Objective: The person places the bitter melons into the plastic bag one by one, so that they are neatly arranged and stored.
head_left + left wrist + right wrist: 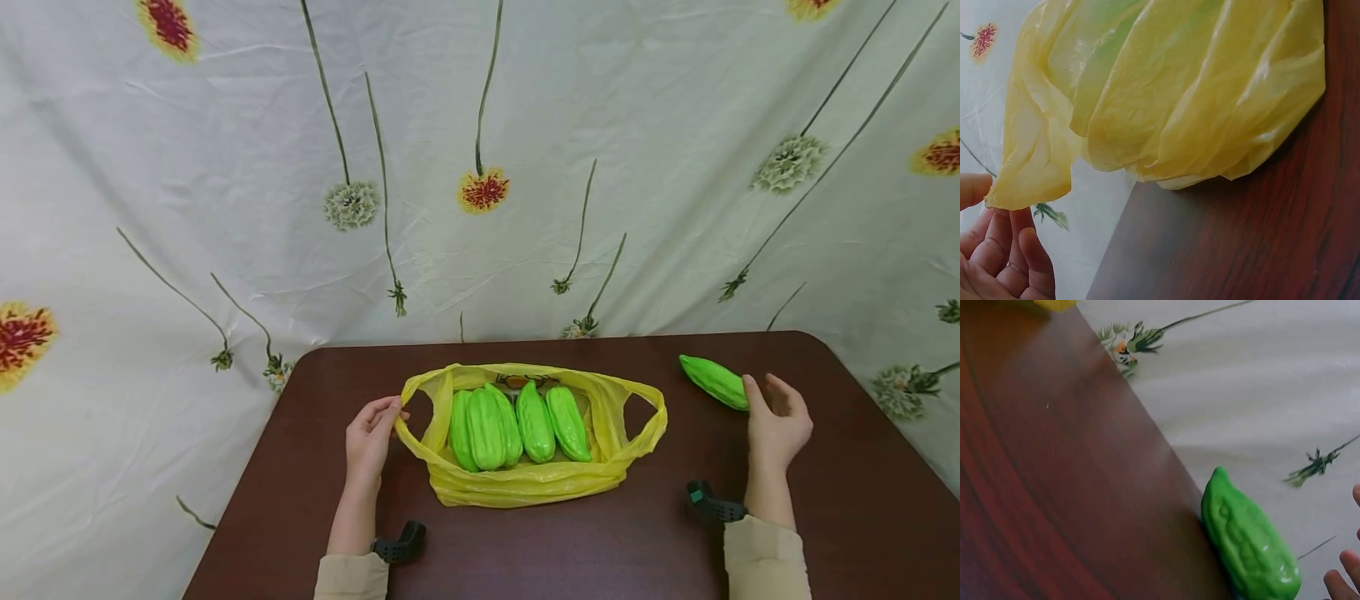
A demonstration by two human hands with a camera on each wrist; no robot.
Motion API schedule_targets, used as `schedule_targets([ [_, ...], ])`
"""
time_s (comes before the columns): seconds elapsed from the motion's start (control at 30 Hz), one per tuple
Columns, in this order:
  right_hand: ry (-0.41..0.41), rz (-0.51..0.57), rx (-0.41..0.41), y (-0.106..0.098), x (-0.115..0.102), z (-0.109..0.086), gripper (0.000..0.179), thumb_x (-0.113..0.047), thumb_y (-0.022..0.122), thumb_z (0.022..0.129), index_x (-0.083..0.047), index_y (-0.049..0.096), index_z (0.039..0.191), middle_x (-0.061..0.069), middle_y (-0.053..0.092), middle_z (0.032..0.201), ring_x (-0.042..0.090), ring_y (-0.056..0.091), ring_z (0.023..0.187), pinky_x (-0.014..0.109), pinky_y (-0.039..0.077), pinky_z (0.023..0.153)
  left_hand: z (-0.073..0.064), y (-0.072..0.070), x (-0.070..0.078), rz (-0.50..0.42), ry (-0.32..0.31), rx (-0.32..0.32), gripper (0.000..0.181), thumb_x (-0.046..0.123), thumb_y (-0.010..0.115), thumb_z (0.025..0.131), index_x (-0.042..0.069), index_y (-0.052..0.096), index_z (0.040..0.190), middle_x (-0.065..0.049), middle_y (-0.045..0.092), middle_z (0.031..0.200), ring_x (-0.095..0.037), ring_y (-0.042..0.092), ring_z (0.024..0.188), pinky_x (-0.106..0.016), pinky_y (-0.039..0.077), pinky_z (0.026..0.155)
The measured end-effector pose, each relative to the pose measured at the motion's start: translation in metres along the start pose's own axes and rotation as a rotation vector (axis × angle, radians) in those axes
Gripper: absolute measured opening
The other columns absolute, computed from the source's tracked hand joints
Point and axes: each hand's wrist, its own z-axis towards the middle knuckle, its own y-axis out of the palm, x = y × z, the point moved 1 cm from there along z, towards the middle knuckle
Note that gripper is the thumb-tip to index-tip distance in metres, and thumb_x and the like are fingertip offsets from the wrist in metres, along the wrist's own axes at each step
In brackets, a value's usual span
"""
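On the dark wooden desk (825, 517), a yellow plastic bag (525, 483) lies open at its centre, and four green ridged gourds (517, 425) lie side by side inside it, tips pointing toward twelve o'clock. A fifth gourd (714, 382) lies alone on the desk at about two o'clock from the bag, well apart from it, near the far right edge. That makes five gourds, one bag and two hands.

The left hand (369, 437) sits at nine o'clock of the bag and pinches the bag's left handle loop (401, 414) between thumb and fingertips; the left wrist view shows the thin film bunched right at those fingers (1004, 240). The right hand (776, 421) is relaxed and spread, gripping nothing, with its thumb just touching or nearly touching the near end of the loose gourd; I cannot tell which.

The gourds look like glossy moulded plastic, so I judge them light, stiff and a little slippery, though the ridges should give some purchase. The loose one is best taken round its thick middle, fingers across the ridges, rather than at a tapered tip. The bag is thin, soft and crinkly, and would collapse unless its handle is held up.

Behind the desk hangs a pale cloth printed with flowers (483, 190).
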Motion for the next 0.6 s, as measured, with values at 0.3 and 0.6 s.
schedule_targets([
  [0.3,0.06,0.027,0.049,-0.008,0.017,0.006,0.048,-0.024,0.078,0.077,-0.007,0.064,0.119,-0.012,0.054,0.104,0.013,0.048,0.112,0.022,0.039,0.093,-0.001,0.0,0.0,-0.006,-0.001,0.006,0.027,0.023,0.059,0.094,0.001,0.065,0.108,0.006,0.066,0.074,-0.008,0.06,0.075,-0.028,0.047,0.068],
  [0.6,0.15,0.074,0.035,-0.009,0.028,0.011,0.054,-0.026,0.077,0.077,-0.009,0.059,0.125,-0.012,0.054,0.104,0.013,0.048,0.116,0.025,0.037,0.098,0.0,0.0,0.001,-0.011,-0.006,0.0,0.029,0.024,0.059,0.094,0.0,0.064,0.108,0.007,0.066,0.074,-0.009,0.06,0.075,-0.028,0.047,0.068],
])
